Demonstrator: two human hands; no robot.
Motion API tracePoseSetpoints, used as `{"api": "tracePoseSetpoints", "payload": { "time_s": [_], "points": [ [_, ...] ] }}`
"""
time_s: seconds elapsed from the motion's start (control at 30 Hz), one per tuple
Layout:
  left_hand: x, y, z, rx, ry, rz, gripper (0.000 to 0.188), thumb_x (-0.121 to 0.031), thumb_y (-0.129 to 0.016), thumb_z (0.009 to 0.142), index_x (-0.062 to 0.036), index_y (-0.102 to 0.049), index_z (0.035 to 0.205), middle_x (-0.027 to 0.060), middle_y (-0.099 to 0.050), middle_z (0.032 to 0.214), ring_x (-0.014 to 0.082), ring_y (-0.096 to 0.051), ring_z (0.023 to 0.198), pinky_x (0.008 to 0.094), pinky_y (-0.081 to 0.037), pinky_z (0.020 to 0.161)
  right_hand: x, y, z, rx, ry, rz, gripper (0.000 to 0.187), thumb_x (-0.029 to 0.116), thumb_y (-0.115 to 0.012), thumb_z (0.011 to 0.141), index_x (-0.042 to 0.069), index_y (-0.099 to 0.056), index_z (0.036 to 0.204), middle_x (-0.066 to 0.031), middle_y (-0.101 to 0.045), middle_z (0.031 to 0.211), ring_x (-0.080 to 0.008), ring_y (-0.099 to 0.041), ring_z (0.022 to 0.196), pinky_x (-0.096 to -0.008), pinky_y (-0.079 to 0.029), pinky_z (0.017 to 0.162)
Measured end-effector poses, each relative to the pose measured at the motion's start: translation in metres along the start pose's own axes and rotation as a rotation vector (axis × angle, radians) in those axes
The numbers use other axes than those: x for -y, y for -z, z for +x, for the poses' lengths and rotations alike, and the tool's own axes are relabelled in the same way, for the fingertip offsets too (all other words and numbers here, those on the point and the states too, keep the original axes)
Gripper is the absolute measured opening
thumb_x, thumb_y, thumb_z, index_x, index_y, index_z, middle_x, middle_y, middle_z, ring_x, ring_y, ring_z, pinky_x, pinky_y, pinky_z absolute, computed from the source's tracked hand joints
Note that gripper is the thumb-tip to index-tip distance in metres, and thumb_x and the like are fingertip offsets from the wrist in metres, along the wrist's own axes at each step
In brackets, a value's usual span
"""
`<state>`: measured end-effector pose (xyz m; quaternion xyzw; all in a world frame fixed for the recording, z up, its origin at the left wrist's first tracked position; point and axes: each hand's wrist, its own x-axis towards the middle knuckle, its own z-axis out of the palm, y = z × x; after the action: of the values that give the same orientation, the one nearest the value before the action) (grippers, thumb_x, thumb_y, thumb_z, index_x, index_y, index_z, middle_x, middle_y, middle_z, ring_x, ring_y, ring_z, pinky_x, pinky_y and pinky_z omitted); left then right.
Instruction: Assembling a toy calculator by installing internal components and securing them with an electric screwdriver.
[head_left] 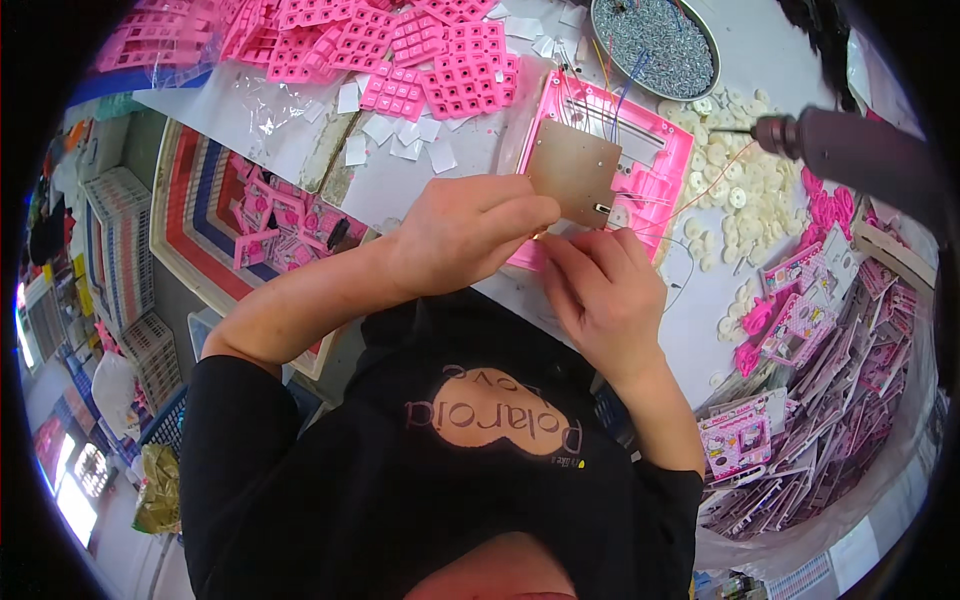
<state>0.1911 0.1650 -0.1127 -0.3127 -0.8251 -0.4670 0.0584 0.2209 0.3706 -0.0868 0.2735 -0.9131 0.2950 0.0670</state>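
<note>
A pink plastic housing [655,200] lies on the table in front of me. On it rests a flat brown board [575,160], with thin coloured wires [618,95] rising beyond its far edge. My left hand [475,228] is closed at the board's near left corner, its fingers bent and pressed together. Close beside it, my right hand [608,285] pinches at the near edge of the board and housing. Whatever the fingertips hold is small and hidden by the hands. A small metal part [601,209] sits at the board's near right corner.
Pink keypad frames [465,70] and white paper squares [440,155] lie at the far left. A round tray of screws [655,50] stands beyond the housing. At right are white discs [740,190], a dark power screwdriver [850,150] and a bag of printed panels [830,410]. Left holds a crate [185,220].
</note>
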Motion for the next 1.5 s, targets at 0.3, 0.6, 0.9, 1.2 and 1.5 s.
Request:
{"api": "tracePoseSetpoints", "payload": {
  "time_s": [0.3, 0.6, 0.9, 1.2, 1.5],
  "points": [
    [0.012, 0.028, 0.016, -0.312, 0.500, -0.299, 0.027, -0.002, -0.068, 0.091, -0.0035, -0.060, 0.117, 0.0068, -0.064, 0.096, 0.0108, -0.059, 0.069, 0.0285, -0.045, 0.055, 0.010, 0.005, 0.008, 0.138, 0.016, -0.036, 0.029, 0.013, -0.078, 0.078, 0.007, -0.074, 0.106, -0.0036, -0.061, 0.083, -0.0232, -0.057, 0.079, -0.0338, -0.050, 0.064],
    [-0.024, 0.032, -0.039, 0.090, 0.477, -0.063, 0.044, -0.003, -0.072, 0.086, -0.0018, -0.053, 0.125, 0.0060, -0.059, 0.095, 0.0112, -0.054, 0.080, 0.0244, -0.042, 0.069, 0.009, 0.005, 0.011, 0.165, 0.006, -0.075, 0.033, 0.017, -0.074, 0.084, 0.002, -0.069, 0.113, -0.0065, -0.059, 0.084, -0.0258, -0.059, 0.081, -0.0341, -0.052, 0.067],
    [-0.011, 0.066, -0.006, -0.101, 0.803, -0.843, 0.019, -0.005, -0.061, 0.096, -0.0017, -0.060, 0.115, -0.0008, -0.063, 0.091, 0.0053, -0.059, 0.084, 0.0196, -0.042, 0.073, 0.000, 0.017, 0.015, 0.222, 0.112, -0.027, 0.036, 0.016, -0.074, 0.084, 0.006, -0.069, 0.119, -0.0036, -0.058, 0.080, -0.0221, -0.061, 0.080, -0.0327, -0.051, 0.060],
    [-0.001, 0.056, 0.007, -0.127, 0.642, -0.838, 0.017, -0.004, -0.061, 0.096, 0.0002, -0.062, 0.113, 0.0006, -0.064, 0.096, 0.0062, -0.061, 0.088, 0.0210, -0.048, 0.080, 0.002, 0.009, 0.017, 0.212, 0.100, -0.103, 0.040, 0.015, -0.074, 0.084, 0.007, -0.068, 0.122, -0.0036, -0.059, 0.079, -0.0220, -0.063, 0.079, -0.0325, -0.051, 0.057],
    [-0.004, 0.050, 0.009, -0.097, 0.616, -0.855, 0.026, -0.002, -0.062, 0.096, 0.0014, -0.060, 0.121, 0.0051, -0.067, 0.101, 0.0073, -0.061, 0.090, 0.0219, -0.048, 0.081, 0.004, 0.021, 0.028, 0.470, 0.232, -0.209, 0.044, 0.014, -0.069, 0.082, 0.005, -0.067, 0.125, -0.0030, -0.059, 0.082, -0.0202, -0.061, 0.085, -0.0318, -0.052, 0.062]
  ]
}}
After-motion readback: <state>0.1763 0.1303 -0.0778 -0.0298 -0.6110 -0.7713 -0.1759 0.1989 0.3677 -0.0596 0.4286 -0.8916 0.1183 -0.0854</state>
